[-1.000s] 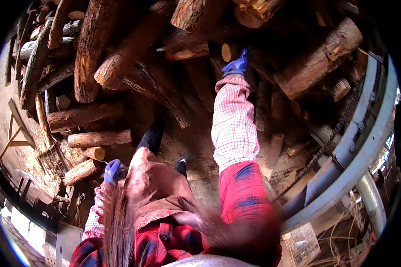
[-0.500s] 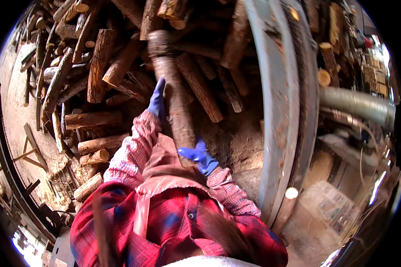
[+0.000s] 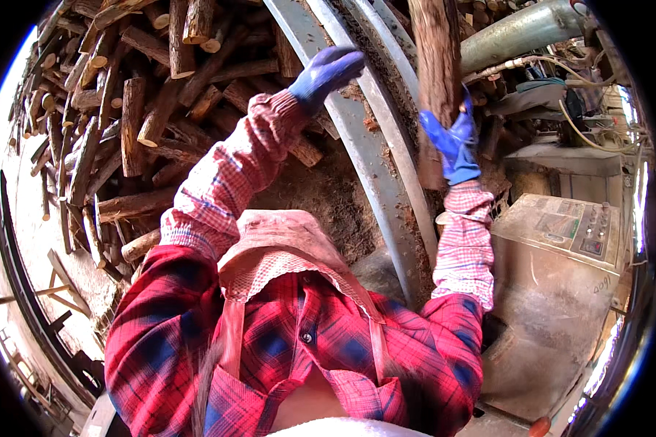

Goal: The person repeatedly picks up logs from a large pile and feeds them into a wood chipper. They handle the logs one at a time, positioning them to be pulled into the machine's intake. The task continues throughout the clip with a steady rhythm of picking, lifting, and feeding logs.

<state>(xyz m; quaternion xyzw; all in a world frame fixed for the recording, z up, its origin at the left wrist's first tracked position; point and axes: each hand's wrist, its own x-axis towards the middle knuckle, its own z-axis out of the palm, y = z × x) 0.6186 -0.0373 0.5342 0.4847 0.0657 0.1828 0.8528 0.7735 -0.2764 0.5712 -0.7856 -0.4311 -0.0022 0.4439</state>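
A thick bark-covered log (image 3: pixel 436 62) lies lengthwise away from me, just right of the curved metal rails (image 3: pixel 375 109). My right hand (image 3: pixel 453 146), in a blue glove, is on its near part, thumb along the right side and fingers spread over the left. The log's lower end shows left of my wrist. My left hand (image 3: pixel 328 76), in a darker blue-purple glove, is raised over the left rail. Its fingers are stretched toward the log, apart from it, with nothing in them.
A big heap of cut logs (image 3: pixel 131 127) fills the far left. Beyond the right hand runs a thick grey-green pipe (image 3: pixel 521 40) with hoses near it. A dusty metal control box (image 3: pixel 554 233) with knobs stands close by my right arm.
The log has gone from in front of me to the right, across the rails. My left hand has let go of it and moved up and right; the view has turned right.
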